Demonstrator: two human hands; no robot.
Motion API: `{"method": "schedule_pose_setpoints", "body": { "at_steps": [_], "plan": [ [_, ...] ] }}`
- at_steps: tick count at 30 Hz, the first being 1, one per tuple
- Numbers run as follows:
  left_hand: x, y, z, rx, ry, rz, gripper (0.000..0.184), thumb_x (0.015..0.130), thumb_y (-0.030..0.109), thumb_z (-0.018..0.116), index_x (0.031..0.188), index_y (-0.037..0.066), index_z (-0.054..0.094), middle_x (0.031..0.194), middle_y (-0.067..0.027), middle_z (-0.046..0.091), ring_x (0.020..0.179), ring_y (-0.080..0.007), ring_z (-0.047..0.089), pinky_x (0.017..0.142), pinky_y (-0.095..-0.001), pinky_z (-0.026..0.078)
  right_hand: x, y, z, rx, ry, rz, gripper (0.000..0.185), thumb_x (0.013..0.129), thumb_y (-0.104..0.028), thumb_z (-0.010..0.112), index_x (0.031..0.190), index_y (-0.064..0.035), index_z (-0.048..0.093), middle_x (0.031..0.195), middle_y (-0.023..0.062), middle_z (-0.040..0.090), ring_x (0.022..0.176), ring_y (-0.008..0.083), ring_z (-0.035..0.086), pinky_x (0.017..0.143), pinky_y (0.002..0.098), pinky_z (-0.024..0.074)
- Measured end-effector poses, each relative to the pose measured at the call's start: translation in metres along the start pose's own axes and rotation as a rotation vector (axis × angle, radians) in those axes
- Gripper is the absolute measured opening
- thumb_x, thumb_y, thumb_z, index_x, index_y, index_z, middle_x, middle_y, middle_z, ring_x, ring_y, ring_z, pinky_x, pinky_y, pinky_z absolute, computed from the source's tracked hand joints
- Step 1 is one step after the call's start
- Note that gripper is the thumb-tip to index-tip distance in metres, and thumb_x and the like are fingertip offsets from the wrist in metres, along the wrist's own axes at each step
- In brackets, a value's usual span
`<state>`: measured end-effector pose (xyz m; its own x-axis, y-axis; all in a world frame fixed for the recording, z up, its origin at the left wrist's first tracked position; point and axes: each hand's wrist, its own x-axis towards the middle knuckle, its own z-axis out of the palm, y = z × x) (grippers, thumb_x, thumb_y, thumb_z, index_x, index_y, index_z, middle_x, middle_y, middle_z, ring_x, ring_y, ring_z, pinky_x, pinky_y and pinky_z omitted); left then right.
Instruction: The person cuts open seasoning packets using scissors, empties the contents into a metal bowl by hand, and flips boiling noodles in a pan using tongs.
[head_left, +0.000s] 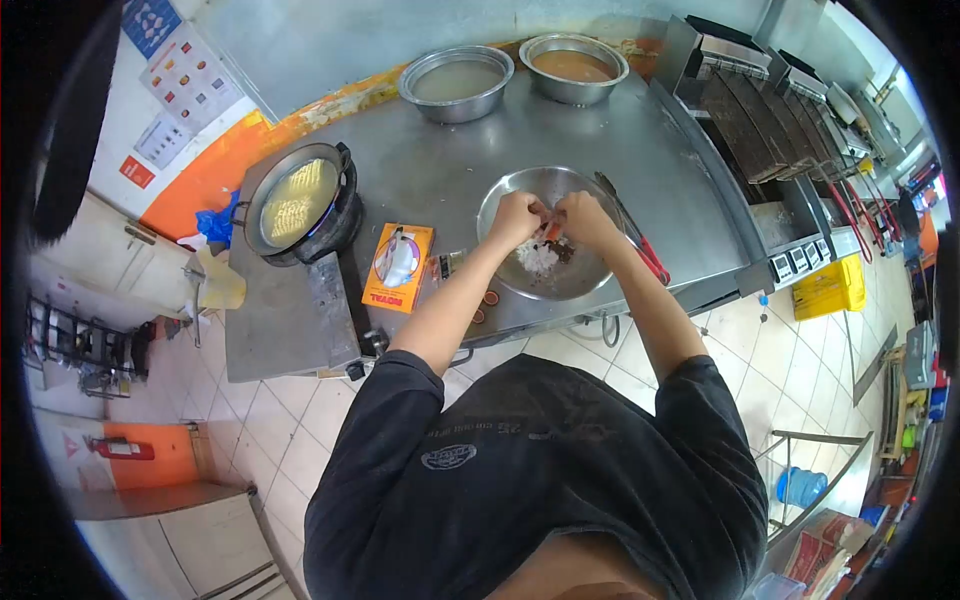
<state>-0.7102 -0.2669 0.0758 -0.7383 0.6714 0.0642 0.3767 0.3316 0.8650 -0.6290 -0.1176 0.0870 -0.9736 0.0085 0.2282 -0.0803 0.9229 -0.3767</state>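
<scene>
My left hand (519, 219) and my right hand (585, 220) meet above a wide steel mixing bowl (495, 205). Their fingers are pinched together on what looks like a small packet with an orange-red part (552, 231); the fingers cover most of it. In the bowl lies a heap of white powder (537, 259), with dark brown spice (566, 250) beside it. Tongs with red handles (652, 260) rest against the bowl's right side. Left of the bowl are an orange box (384, 290), a clear plastic packet (447, 264) and small round reddish items (490, 297) near the table edge.
A pan of oil (262, 240) sits on a burner at the left of the steel table (420, 170). Two metal basins, one with cloudy liquid (455, 112) and one with brownish liquid (572, 98), stand at the back. Fryers with baskets (745, 120) adjoin on the right.
</scene>
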Motion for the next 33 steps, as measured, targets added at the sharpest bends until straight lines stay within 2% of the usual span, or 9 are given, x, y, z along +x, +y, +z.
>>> {"method": "schedule_pose_setpoints", "body": {
  "at_steps": [5,8,11,14,17,20,29,32,33],
  "plan": [
    [0.010,-0.013,-0.003,0.357,-0.062,0.314,0.013,0.068,0.007,0.066,0.079,0.001,0.066,0.075,-0.0191,0.063,0.074,-0.0328,0.062,0.067,-0.0377,0.048,0.005,0.003,0.003,-0.022,-0.012,-0.194,0.014,0.069,-0.012,0.060,0.080,-0.0045,0.065,0.076,0.0184,0.063,0.073,0.0362,0.061,0.067,0.0439,0.0489],
    [0.012,-0.005,-0.006,0.477,-0.075,0.244,0.014,0.066,0.008,0.065,0.070,-0.005,0.062,0.074,-0.0257,0.059,0.074,-0.0403,0.060,0.065,-0.0429,0.049,0.004,-0.013,-0.015,0.051,-0.081,-0.134,0.014,0.067,-0.012,0.062,0.078,-0.0040,0.066,0.074,0.0190,0.062,0.073,0.0369,0.061,0.067,0.0437,0.0490],
    [0.007,0.008,-0.011,0.494,-0.067,0.283,0.013,0.068,0.009,0.064,0.072,-0.004,0.064,0.075,-0.0259,0.059,0.075,-0.0399,0.060,0.066,-0.0432,0.048,0.013,0.003,0.000,0.001,-0.160,-0.091,0.016,0.064,-0.012,0.064,0.078,-0.0039,0.066,0.070,0.0195,0.061,0.070,0.0373,0.060,0.065,0.0445,0.0487],
    [-0.002,0.022,-0.016,0.517,-0.053,0.258,0.012,0.068,0.008,0.063,0.071,-0.004,0.064,0.073,-0.0262,0.058,0.074,-0.0401,0.060,0.066,-0.0430,0.049,0.012,-0.005,-0.008,-0.092,-0.103,-0.075,0.015,0.074,-0.013,0.057,0.082,-0.0062,0.069,0.072,0.0166,0.063,0.068,0.0359,0.060,0.064,0.0414,0.0479],
    [-0.004,0.023,-0.019,0.498,-0.055,0.288,0.010,0.068,0.007,0.063,0.071,-0.003,0.064,0.072,-0.0260,0.058,0.074,-0.0400,0.059,0.066,-0.0433,0.048,0.017,0.002,-0.001,-0.091,-0.073,-0.111,0.016,0.077,-0.017,0.058,0.081,-0.0049,0.068,0.071,0.0166,0.063,0.069,0.0361,0.060,0.064,0.0416,0.0472],
    [0.001,0.014,-0.018,0.482,-0.046,0.276,0.010,0.066,0.006,0.063,0.070,-0.004,0.064,0.072,-0.0261,0.058,0.073,-0.0397,0.060,0.066,-0.0434,0.049,0.023,0.020,0.021,0.004,-0.001,-0.111,0.016,0.077,-0.019,0.060,0.080,-0.0050,0.068,0.072,0.0175,0.062,0.070,0.0362,0.059,0.063,0.0425,0.0465],
    [0.000,0.017,-0.019,0.504,-0.030,0.326,0.010,0.064,0.003,0.061,0.068,-0.006,0.062,0.073,-0.0268,0.058,0.074,-0.0395,0.060,0.066,-0.0436,0.049,0.020,0.000,0.001,0.022,-0.109,-0.053,0.020,0.076,-0.021,0.063,0.074,-0.0013,0.065,0.071,0.0203,0.060,0.070,0.0384,0.058,0.064,0.0441,0.0455],
    [0.006,0.008,-0.016,0.433,-0.056,0.349,0.010,0.065,0.003,0.062,0.069,-0.005,0.063,0.074,-0.0265,0.058,0.074,-0.0395,0.060,0.067,-0.0435,0.049,0.020,-0.003,0.004,0.027,-0.046,0.027,0.023,0.052,-0.012,0.075,0.065,0.0021,0.064,0.073,0.0252,0.060,0.075,0.0400,0.061,0.067,0.0444,0.0488],
    [0.008,0.004,-0.014,0.456,-0.049,0.337,0.011,0.067,0.007,0.063,0.070,-0.003,0.063,0.074,-0.0252,0.059,0.074,-0.0393,0.060,0.066,-0.0434,0.048,0.019,-0.005,0.002,0.020,-0.047,0.038,0.024,0.052,-0.012,0.076,0.066,0.0025,0.063,0.074,0.0253,0.060,0.075,0.0402,0.061,0.068,0.0444,0.0488]
  ]
}}
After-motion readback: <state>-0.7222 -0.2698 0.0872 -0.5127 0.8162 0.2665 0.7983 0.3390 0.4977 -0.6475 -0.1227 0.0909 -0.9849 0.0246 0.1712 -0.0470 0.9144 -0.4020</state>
